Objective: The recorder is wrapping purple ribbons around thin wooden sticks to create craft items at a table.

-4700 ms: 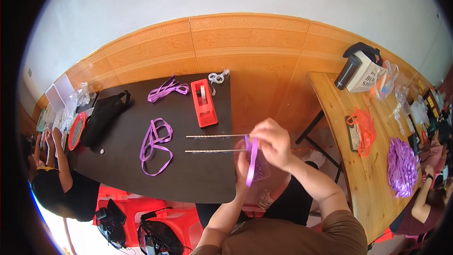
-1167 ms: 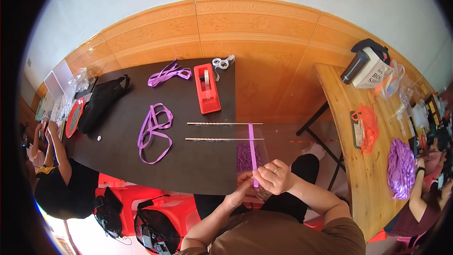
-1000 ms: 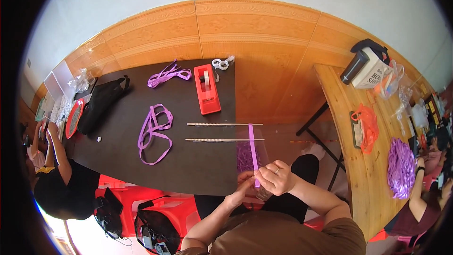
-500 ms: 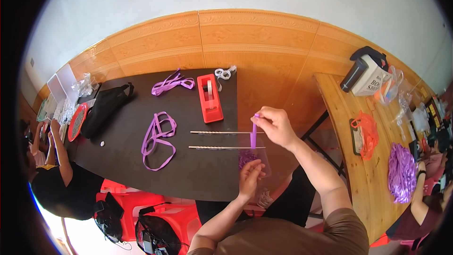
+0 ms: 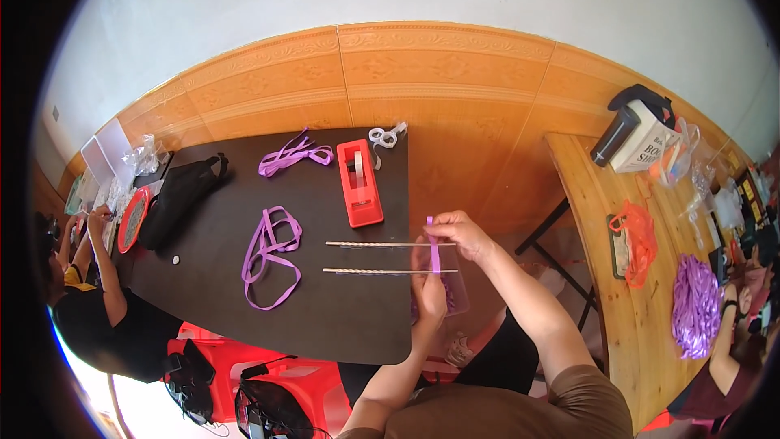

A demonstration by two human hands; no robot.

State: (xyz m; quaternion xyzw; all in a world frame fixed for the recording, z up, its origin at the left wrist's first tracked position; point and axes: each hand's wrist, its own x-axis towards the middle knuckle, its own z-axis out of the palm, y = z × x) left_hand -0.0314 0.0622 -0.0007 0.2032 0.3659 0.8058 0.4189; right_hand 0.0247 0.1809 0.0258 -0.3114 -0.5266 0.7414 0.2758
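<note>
Two thin metal rods [image 5: 370, 244], spiral-patterned toward their left ends, lie parallel and jut past the table's right edge. A short purple ribbon [image 5: 435, 257] spans both rods near their free ends. My right hand [image 5: 460, 232] pinches the ribbon's upper end just beyond the far rod. Behind the rods, my left hand [image 5: 428, 293] reaches up with fingers stretched beside the ribbon; rods and ribbon partly cover it. Below, next to my left hand, is a clear plastic container [image 5: 460, 294] with purple pieces, mostly hidden.
On the dark table [image 5: 357, 325] lie a purple ribbon loop [image 5: 264, 256], a ribbon bundle [image 5: 296, 154], a red tape dispenser [image 5: 359, 207], white tape rolls [image 5: 383, 138] and a black pouch [image 5: 183, 199]. A wooden table [image 5: 630, 341] at right bears a purple ribbon skein [image 5: 695, 309]. Other people sit at both sides.
My right hand has lowered the ribbon's upper end toward the far rod. My left hand has risen from below the near rod to behind both rods, close to the ribbon.
</note>
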